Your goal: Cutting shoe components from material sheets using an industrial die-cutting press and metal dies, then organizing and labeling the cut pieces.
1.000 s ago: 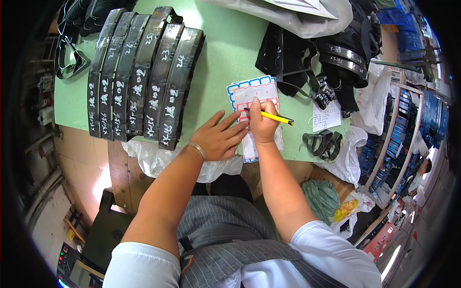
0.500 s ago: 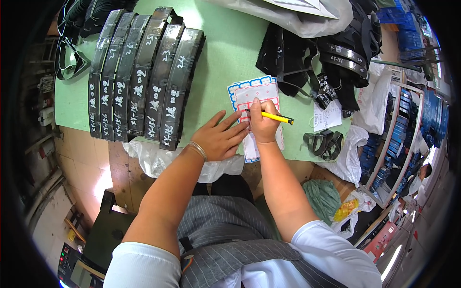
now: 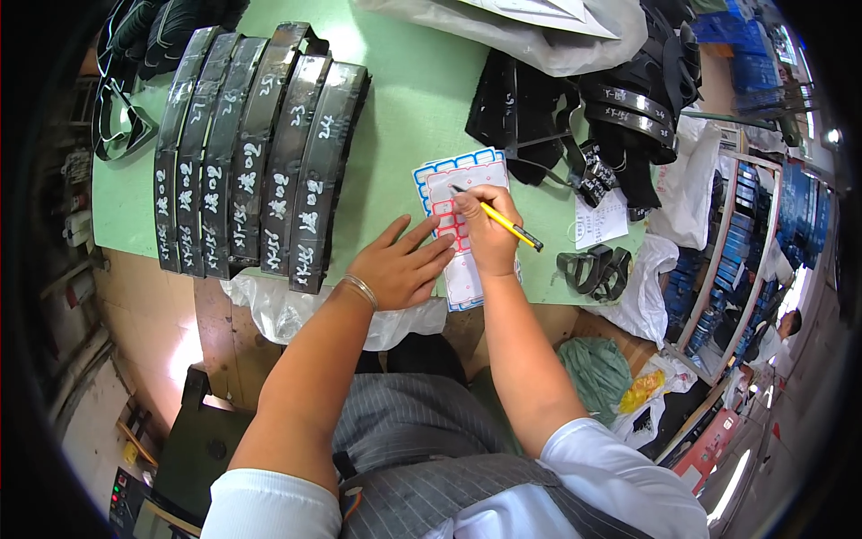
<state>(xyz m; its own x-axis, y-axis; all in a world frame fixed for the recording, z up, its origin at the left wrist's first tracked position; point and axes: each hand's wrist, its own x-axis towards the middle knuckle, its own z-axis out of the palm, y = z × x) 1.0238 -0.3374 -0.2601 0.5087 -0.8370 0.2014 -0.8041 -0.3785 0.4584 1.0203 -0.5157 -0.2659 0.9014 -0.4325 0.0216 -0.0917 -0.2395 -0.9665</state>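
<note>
A pen with a yellow barrel and black ends (image 3: 512, 225) is gripped in my right hand (image 3: 489, 235). Its tip points at the upper part of a sheet of white labels with red borders (image 3: 463, 277); whether it touches the paper I cannot tell. Blue-bordered label sheets (image 3: 422, 184) show from underneath, along the top and left edges. My left hand (image 3: 401, 269) lies flat with fingers spread, their tips at the sheet's left edge. A metal bangle (image 3: 361, 291) circles that wrist.
Several curved dark metal strips with white handwriting (image 3: 242, 162) lie side by side on the green table (image 3: 404, 99). At right are black straps (image 3: 620, 112), a written paper slip (image 3: 603, 220) and black bands (image 3: 594, 272). Clear plastic (image 3: 314, 310) hangs at the front edge.
The pen tip has moved up the label sheet, and the pen is tilted more steeply. My left hand stays spread beside the sheet. The whole view has shifted slightly.
</note>
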